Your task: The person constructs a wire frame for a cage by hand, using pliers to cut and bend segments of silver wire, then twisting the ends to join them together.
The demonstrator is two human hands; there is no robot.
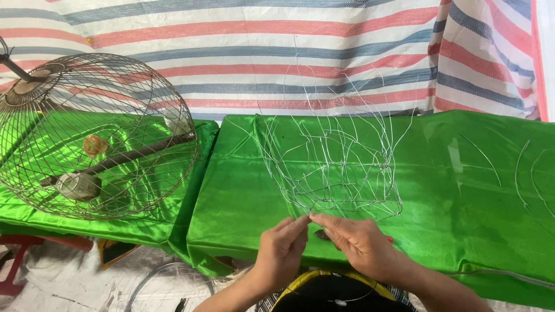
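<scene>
A half-built basket of thin silver wire [341,167] stands on the green satin cloth [451,190], its loose wire ends sticking up. My left hand [281,248] and my right hand [358,242] meet at its near bottom rim. Both pinch the same wire with fingertips touching at about the rim's lowest point. A small tool with a red handle [388,238] lies partly hidden under my right hand.
A finished round wire cage [92,136] lies on its side on the left green table, with a perch and small cups inside. Loose curved wires [520,167] rest at right. A striped tarp [289,52] hangs behind. Wire coils [167,283] lie on the floor.
</scene>
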